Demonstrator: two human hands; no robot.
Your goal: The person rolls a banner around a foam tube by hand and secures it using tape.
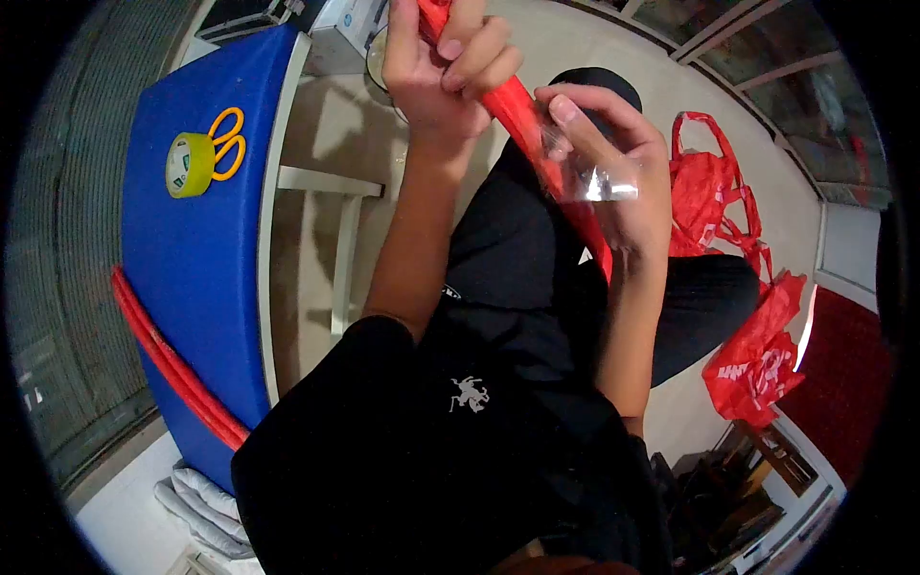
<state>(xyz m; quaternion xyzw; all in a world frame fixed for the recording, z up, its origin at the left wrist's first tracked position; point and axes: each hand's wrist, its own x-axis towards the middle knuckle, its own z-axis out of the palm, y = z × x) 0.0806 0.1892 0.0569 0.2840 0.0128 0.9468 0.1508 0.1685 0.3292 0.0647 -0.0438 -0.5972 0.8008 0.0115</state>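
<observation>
A long, twisted red plastic strip (516, 113) runs diagonally from the top of the view down over my lap. My left hand (452, 67) is closed around its upper part. Lower down, my right hand (613, 158) has thumb and forefinger pinched at the strip, with a shiny piece of clear tape (606, 184) stretched between the fingers and the strip. On the blue table top (211, 278) to the left lie a roll of yellow-green tape (192, 165) and orange-handled scissors (228, 144), side by side.
Red rolled lengths (177, 369) lie across the blue table's near end. Red plastic bags (704, 192) are on the floor at the right, another (757, 369) below them. A white box (340, 34) stands behind the table. Grey folded cloth (201, 508) sits at the lower left.
</observation>
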